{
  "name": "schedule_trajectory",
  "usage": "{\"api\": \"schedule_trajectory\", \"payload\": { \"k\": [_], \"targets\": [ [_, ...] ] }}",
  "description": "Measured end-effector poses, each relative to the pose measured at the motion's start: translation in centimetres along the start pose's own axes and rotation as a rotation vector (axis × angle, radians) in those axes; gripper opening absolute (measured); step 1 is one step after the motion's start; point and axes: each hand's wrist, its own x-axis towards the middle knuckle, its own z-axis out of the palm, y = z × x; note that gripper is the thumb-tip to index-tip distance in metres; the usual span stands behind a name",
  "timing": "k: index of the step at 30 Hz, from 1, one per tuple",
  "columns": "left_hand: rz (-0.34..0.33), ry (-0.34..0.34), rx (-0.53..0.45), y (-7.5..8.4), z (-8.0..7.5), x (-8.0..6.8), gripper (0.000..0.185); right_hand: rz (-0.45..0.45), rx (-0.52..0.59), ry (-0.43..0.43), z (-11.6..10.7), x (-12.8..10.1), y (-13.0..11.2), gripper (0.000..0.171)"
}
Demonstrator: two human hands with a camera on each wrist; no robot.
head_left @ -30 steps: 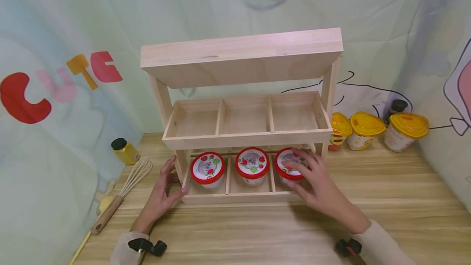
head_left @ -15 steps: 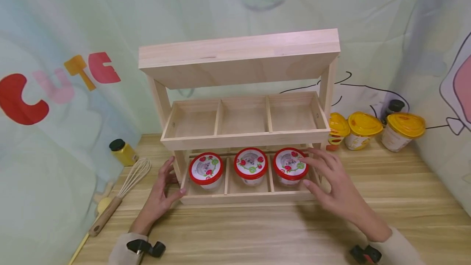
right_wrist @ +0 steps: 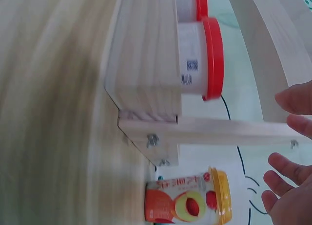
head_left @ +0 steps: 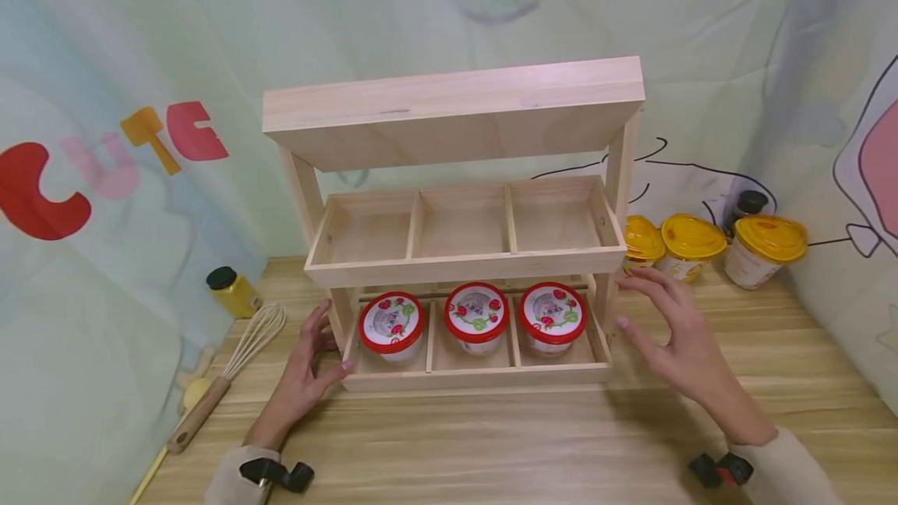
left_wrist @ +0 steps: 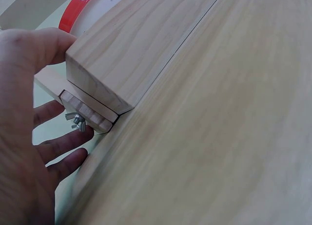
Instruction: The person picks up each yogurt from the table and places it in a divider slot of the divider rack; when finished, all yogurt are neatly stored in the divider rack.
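Note:
A two-tier wooden shelf (head_left: 466, 268) with compartments stands in the middle of the table. Its lower tier bears three red-lidded tubs with strawberry prints: left (head_left: 390, 323), middle (head_left: 477, 313) and right (head_left: 553, 312), one per compartment. My left hand (head_left: 300, 369) holds the shelf's lower left corner. In the left wrist view its thumb is on the front corner, and the fingers bend beside the end board near a wing nut (left_wrist: 77, 121). My right hand (head_left: 684, 345) is off the tubs, by the right post, fingers loosely bent with nothing in them; the right wrist view shows them apart from the wood.
Yellow-lidded cups (head_left: 693, 238) stand at the right behind my right hand, with a black-capped bottle (head_left: 749, 205) behind them. On the left lie a whisk (head_left: 224, 380) and a yellow jar (head_left: 236, 294) with a black lid. A printed curtain (head_left: 421, 14) hangs behind.
My right hand has left the right tub and moved rightward, past the shelf's right post. The tub stays in its compartment. My left hand keeps its place at the corner.

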Motion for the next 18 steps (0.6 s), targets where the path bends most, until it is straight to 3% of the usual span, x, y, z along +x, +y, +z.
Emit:
{"api": "schedule_trajectory", "payload": {
  "k": [8, 18],
  "targets": [
    [0.006, 0.004, 0.004, 0.0, 0.0, 0.0, 0.104, -0.018, 0.004, 0.065, -0.4, 1.6, 1.7, 0.055],
    [0.007, 0.007, 0.016, 0.0, 0.0, 0.0, 0.104, 0.029, -0.042, 0.051, 0.1, 4.0, 4.0, 0.057]
  ]
}}
